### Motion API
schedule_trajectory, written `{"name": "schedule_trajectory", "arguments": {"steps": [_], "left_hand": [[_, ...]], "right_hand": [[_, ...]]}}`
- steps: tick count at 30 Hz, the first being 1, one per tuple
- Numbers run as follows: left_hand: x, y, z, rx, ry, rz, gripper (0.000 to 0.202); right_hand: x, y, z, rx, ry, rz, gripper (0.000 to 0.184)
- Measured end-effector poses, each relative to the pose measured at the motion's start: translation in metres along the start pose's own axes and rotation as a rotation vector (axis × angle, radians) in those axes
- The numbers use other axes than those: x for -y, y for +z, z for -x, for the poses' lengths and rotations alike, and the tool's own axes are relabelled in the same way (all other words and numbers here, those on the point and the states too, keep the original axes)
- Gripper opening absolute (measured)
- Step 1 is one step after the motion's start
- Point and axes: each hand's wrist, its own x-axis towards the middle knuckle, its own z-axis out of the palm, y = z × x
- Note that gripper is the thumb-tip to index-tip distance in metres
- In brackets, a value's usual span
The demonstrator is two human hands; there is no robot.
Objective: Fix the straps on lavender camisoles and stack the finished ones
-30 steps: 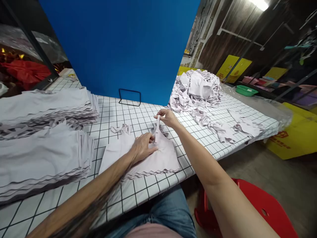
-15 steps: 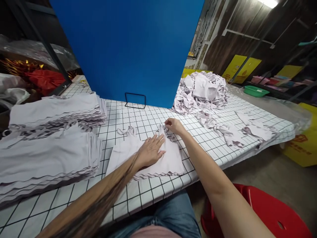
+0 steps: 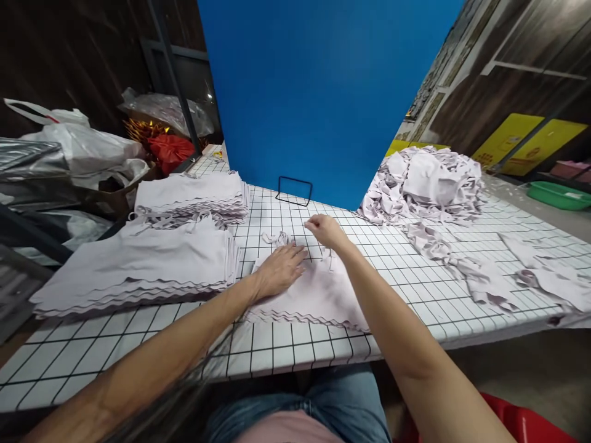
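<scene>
A pale strappy top (image 3: 323, 294) with a wavy hem lies flat before me. My left hand (image 3: 281, 269) rests on its upper left part, fingers stretched out and nothing gripped. Beyond the top edge, my right hand (image 3: 327, 231) is raised with its fingertips pinched together; whatever they may hold is too small to make out. Thin looped straps (image 3: 277, 238) lie just past my left fingertips. To the left are two stacks of similar tops, a nearer stack (image 3: 152, 261) and a farther stack (image 3: 191, 195).
Behind the work stands a blue panel (image 3: 323, 92), a black wire stand (image 3: 294, 191) at its foot. A heap of crumpled pale garments (image 3: 429, 181) sits at the back right. Loose pieces (image 3: 480, 280) trail across the grid-patterned tabletop (image 3: 415, 295). A red stool (image 3: 521, 418) is at lower right.
My view has turned left. My right hand has left the top's right strap and moved up and inward. My left hand has slid toward the left strap, still flat.
</scene>
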Motion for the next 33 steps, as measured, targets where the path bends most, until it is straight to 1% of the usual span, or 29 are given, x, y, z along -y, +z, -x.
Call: {"name": "schedule_trajectory", "arguments": {"steps": [2, 4, 7, 9, 11, 14, 17, 19, 22, 25, 26, 27, 29, 30, 31, 32, 33], "left_hand": [[0.012, 0.004, 0.008, -0.015, 0.0, -0.001, 0.053], [0.017, 0.009, 0.012, -0.03, 0.021, 0.001, 0.054], [0.017, 0.011, 0.012, -0.051, 0.038, 0.003, 0.055], [0.016, 0.011, 0.012, -0.045, 0.026, 0.007, 0.056], [0.016, 0.011, 0.012, -0.038, 0.014, 0.013, 0.055], [0.019, 0.013, 0.012, -0.03, 0.017, 0.016, 0.054], [0.021, 0.016, 0.011, -0.025, 0.026, 0.006, 0.053], [0.021, 0.017, 0.01, -0.024, 0.032, -0.003, 0.051], [0.021, 0.017, 0.009, -0.003, 0.033, -0.009, 0.051], [0.02, 0.016, 0.009, 0.009, 0.014, 0.008, 0.051], [0.02, 0.016, 0.009, 0.009, 0.01, 0.019, 0.051], [0.02, 0.015, 0.009, 0.016, 0.011, 0.032, 0.052], [0.021, 0.014, 0.009, 0.05, 0.018, 0.055, 0.057], [0.021, 0.013, 0.009, 0.068, 0.018, 0.061, 0.059], [0.02, 0.012, 0.009, 0.082, 0.014, 0.063, 0.06], [0.02, 0.011, 0.009, 0.093, 0.005, 0.061, 0.059], [0.02, 0.011, 0.009, 0.099, -0.006, 0.057, 0.059]], "right_hand": [[0.024, 0.018, -0.016, 0.082, -0.002, -0.018, 0.028], [0.04, 0.039, -0.029, 0.154, 0.025, -0.008, 0.028], [0.047, 0.063, -0.042, 0.236, 0.078, -0.021, 0.03], [0.044, 0.07, -0.047, 0.263, 0.097, -0.07, 0.035], [0.038, 0.07, -0.05, 0.244, 0.102, -0.134, 0.032], [0.033, 0.063, -0.054, 0.136, 0.088, -0.226, 0.028], [0.036, 0.048, -0.055, 0.014, 0.047, -0.302, 0.034], [0.041, 0.033, -0.048, -0.066, -0.039, -0.385, 0.036], [0.049, 0.006, -0.021, -0.123, -0.216, -0.526, 0.04], [0.052, -0.014, 0.028, -0.055, -0.32, -0.52, 0.041], [0.052, -0.017, 0.046, -0.002, -0.362, -0.493, 0.038], [0.05, -0.018, 0.065, 0.083, -0.411, -0.454, 0.034], [0.045, -0.015, 0.1, 0.305, -0.494, -0.344, 0.023], [0.042, -0.012, 0.114, 0.405, -0.512, -0.28, 0.021], [0.038, -0.009, 0.126, 0.473, -0.512, -0.228, 0.022], [0.034, -0.006, 0.134, 0.506, -0.503, -0.203, 0.025], [0.03, -0.004, 0.139, 0.51, -0.485, -0.213, 0.027]]}}
